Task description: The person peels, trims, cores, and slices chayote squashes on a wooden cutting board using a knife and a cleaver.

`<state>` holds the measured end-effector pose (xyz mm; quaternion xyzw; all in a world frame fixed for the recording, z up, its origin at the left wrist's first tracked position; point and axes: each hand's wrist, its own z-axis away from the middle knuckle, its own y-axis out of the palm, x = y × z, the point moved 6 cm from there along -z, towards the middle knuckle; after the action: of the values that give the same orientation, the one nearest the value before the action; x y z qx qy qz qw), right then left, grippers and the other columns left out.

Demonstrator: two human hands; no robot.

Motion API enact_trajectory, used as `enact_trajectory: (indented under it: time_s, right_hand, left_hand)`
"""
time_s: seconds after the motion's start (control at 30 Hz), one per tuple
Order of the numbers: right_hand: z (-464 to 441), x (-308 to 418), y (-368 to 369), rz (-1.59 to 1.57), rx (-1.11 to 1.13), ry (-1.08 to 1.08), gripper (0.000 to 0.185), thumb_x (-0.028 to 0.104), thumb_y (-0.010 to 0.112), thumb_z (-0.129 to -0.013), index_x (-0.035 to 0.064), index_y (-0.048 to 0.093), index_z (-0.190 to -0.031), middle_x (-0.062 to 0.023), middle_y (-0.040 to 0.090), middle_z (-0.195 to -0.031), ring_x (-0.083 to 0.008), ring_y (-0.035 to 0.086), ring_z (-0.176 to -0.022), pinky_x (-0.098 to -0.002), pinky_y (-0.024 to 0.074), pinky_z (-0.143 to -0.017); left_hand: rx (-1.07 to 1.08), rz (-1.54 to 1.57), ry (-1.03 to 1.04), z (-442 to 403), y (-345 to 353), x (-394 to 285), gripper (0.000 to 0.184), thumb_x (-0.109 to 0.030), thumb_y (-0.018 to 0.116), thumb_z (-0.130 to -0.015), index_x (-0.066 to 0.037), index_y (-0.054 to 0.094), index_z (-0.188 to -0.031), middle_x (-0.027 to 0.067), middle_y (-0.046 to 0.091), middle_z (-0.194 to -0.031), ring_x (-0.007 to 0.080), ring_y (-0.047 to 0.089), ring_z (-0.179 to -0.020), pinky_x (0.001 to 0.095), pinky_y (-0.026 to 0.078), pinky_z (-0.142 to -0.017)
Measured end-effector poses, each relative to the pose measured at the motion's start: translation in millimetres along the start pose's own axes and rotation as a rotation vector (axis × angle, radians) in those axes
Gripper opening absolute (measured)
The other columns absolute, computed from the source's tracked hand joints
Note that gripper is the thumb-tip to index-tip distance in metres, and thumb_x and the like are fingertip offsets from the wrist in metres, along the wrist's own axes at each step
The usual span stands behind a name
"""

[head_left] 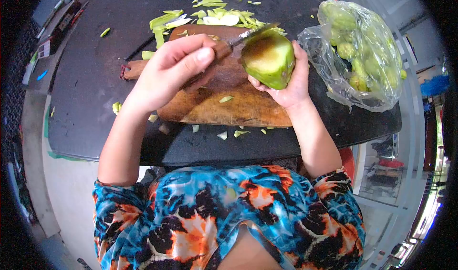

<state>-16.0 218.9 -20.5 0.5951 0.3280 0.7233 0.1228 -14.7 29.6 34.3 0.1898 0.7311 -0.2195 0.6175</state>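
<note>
My left hand [179, 67] is closed around the wooden handle of a knife [244, 35]. The metal blade points up and right, crossing the upper edge of a large green fruit [272, 64]; I cannot tell if it touches. My right hand [296, 86] holds that fruit from its right side and below. Its upper face is cut or peeled, pale with a brownish shaded patch, while green skin shows lower down. Beneath both hands lies a brown wooden cutting board [214, 108], its handle sticking out to the left.
The dark table [86, 88] has a curved front edge. Pale green peelings [219, 18] are heaped beyond the board, with scraps scattered around it. On the right sits a clear plastic bag [365, 50] with several green fruits inside.
</note>
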Motion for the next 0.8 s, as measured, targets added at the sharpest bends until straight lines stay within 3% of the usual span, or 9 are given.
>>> enact_trajectory:
  time_s: [0.1,0.23,0.27,0.33,0.37,0.47,0.63,0.67,0.8]
  right_hand:
    - [-4,3,-1,-0.047,0.031,-0.022,0.068,0.066,0.032,-0.085,0.0083,0.055,-0.113,-0.0158,0.063,-0.097,-0.0231,0.056,-0.063,-0.0287,0.0364,-0.045]
    - [-6,8,-11,-0.112,-0.083,-0.016,0.068,0.065,0.034,-0.085,0.0083,0.052,-0.119,-0.0184,0.060,-0.110,-0.0227,0.057,-0.071,-0.0300,0.0413,-0.050]
    - [-2,7,-14,-0.236,-0.222,-0.067,0.067,0.062,0.034,-0.086,0.0071,0.051,-0.121,-0.0181,0.059,-0.112,-0.0243,0.060,-0.084,-0.0354,0.0497,-0.063]
    - [0,8,-1,-0.326,-0.206,-0.035,0.069,0.065,0.036,-0.085,0.0062,0.052,-0.118,-0.0173,0.061,-0.106,-0.0271,0.062,-0.088,-0.0422,0.0507,-0.074]
    - [1,8,2,-0.371,-0.199,-0.019,0.070,0.066,0.037,-0.085,0.0057,0.053,-0.117,-0.0169,0.062,-0.103,-0.0284,0.063,-0.090,-0.0456,0.0511,-0.079]
    - [-1,9,0,-0.329,-0.089,-0.046,0.073,0.067,0.036,-0.085,0.0036,0.051,-0.119,-0.0195,0.061,-0.104,-0.0297,0.062,-0.092,-0.0442,0.0514,-0.082]
    - [6,12,4,-0.280,-0.108,-0.091,0.071,0.065,0.035,-0.085,0.0040,0.051,-0.118,-0.0187,0.061,-0.105,-0.0290,0.062,-0.092,-0.0422,0.0518,-0.081]
    - [7,13,5,-0.241,-0.015,-0.121,0.061,0.055,0.029,-0.093,0.0057,0.051,-0.121,-0.0172,0.060,-0.110,-0.0282,0.060,-0.099,-0.0420,0.0496,-0.087]
    - [6,5,5,-0.313,-0.066,-0.143,0.061,0.054,0.029,-0.093,0.0044,0.051,-0.120,-0.0171,0.060,-0.110,-0.0292,0.060,-0.100,-0.0435,0.0497,-0.088]
  left_hand:
    - [-0.066,0.329,-0.041,5,-1,-7,0.058,-0.058,0.047,-0.087,-0.001,0.053,-0.101,0.0029,0.051,-0.064,0.0065,0.041,-0.045,0.0191,0.027,-0.038]
    - [-0.133,-0.173,0.175,17,4,-31,0.054,-0.054,0.050,-0.087,-0.001,0.056,-0.095,0.0017,0.053,-0.068,0.0078,0.047,-0.053,0.0195,0.034,-0.044]
    - [-0.028,-0.274,0.334,16,17,-46,0.025,-0.027,0.056,-0.090,-0.002,0.059,-0.091,0.0031,0.056,-0.071,0.0123,0.056,-0.064,0.0273,0.043,-0.057]
    - [0.070,-0.652,0.410,16,34,-43,0.026,-0.031,0.059,-0.086,-0.006,0.059,-0.093,0.0115,0.059,-0.073,0.0300,0.061,-0.069,0.0354,0.048,-0.059]
    - [0.078,-0.668,0.453,15,43,-36,0.028,-0.035,0.061,-0.085,-0.008,0.058,-0.092,0.0115,0.059,-0.072,0.0332,0.060,-0.067,0.0390,0.048,-0.057]
    - [0.101,-0.817,0.455,14,55,-27,0.030,-0.037,0.061,-0.084,-0.009,0.055,-0.089,0.0098,0.058,-0.071,0.0315,0.060,-0.062,0.0393,0.048,-0.052]
    - [0.137,-0.918,0.428,16,60,-28,0.035,-0.034,0.065,-0.080,-0.005,0.058,-0.099,0.0113,0.063,-0.081,0.0307,0.064,-0.073,0.0371,0.050,-0.061]
    - [0.128,-0.930,0.449,16,62,-28,0.036,-0.035,0.065,-0.080,-0.005,0.058,-0.100,0.0113,0.063,-0.082,0.0307,0.064,-0.073,0.0372,0.050,-0.061]
    - [0.111,-0.938,0.432,15,67,-24,0.036,-0.035,0.064,-0.081,-0.005,0.057,-0.099,0.0115,0.062,-0.082,0.0318,0.063,-0.072,0.0383,0.050,-0.060]
